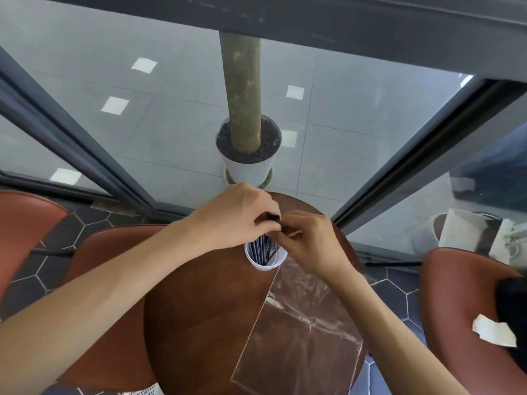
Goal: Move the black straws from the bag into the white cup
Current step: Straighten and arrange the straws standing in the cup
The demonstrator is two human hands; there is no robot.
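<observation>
A white cup (258, 263) stands on the round brown table (199, 303), with several black straws (265, 248) upright inside it. My left hand (239, 215) is closed around the straws' top ends, right above the cup. My right hand (310, 240) meets it from the right, its fingers pinched at the same straw tops. A clear plastic bag (299, 332) lies flat on the table in front of the cup, under my right forearm; I see no straws in it.
Red-brown chairs stand at the left (28, 220), behind the table (114, 280) and at the right (462, 303); the right one carries a white paper scrap (494, 333). A potted plant (248, 158) stands beyond the glass wall.
</observation>
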